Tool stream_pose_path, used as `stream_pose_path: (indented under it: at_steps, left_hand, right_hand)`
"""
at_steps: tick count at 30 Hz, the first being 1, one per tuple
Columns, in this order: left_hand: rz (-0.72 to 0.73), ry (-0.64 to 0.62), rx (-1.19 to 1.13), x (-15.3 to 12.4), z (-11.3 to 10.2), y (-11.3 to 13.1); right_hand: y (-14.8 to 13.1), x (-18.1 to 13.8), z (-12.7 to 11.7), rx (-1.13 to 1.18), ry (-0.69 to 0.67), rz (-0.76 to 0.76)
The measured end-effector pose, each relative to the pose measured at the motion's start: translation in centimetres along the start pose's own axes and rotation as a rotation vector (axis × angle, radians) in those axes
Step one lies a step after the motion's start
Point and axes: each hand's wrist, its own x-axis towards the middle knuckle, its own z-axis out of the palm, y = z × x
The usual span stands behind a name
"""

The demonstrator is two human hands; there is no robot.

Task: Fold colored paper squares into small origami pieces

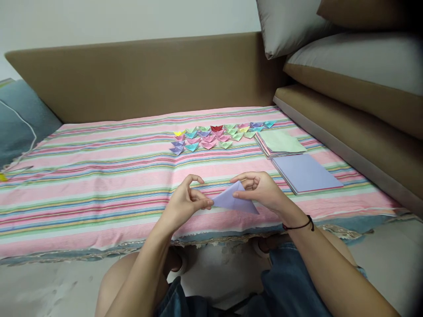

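Observation:
A lilac paper triangle (233, 200), folded from a square sheet, hangs just above the striped cloth (99, 176) near its front edge. My left hand (187, 202) pinches the triangle's left corner between thumb and finger. My right hand (262, 189) grips its upper right edge with curled fingers. A black cord sits on my right wrist.
Several small folded paper shapes (214, 134) in many colours lie in rows at the cloth's far middle. A stack of green-topped sheets (280, 143) and a stack of lilac sheets (306, 173) lie at the right. A brown sofa back and cushions (357, 66) rise behind.

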Motion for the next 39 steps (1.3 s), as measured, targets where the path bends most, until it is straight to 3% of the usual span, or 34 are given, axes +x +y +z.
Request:
stream_pose_path:
  at_steps: [7,13,21,27,33,39]
  left_hand:
    - [0.059,-0.152,0.044,0.3,1.5,-1.3]
    - [0.060,-0.001,-0.053,0.9,3.0,-1.6]
    - [0.056,0.050,-0.124,0.6,2.8,-1.3]
    - [0.038,0.163,-0.239,0.6,3.3,-1.1]
    - [-0.017,0.091,-0.185,0.6,3.4,-1.3]
    - [0.009,0.123,-0.158,0.8,3.3,-1.8]
  right_hand:
    - [0.8,0.0,1.3,0.026,-0.120,0.024]
    - [1.4,-0.1,2.4,0.037,-0.167,-0.027]
    - [1.4,-0.1,2.4,0.021,-0.190,-0.046]
    - [1.4,0.1,2.7,0.119,-0.107,-0.032]
    - [1.3,0.1,2.5,0.117,-0.017,-0.013]
    - [0.9,0.0,2.6,0.114,-0.003,-0.013]
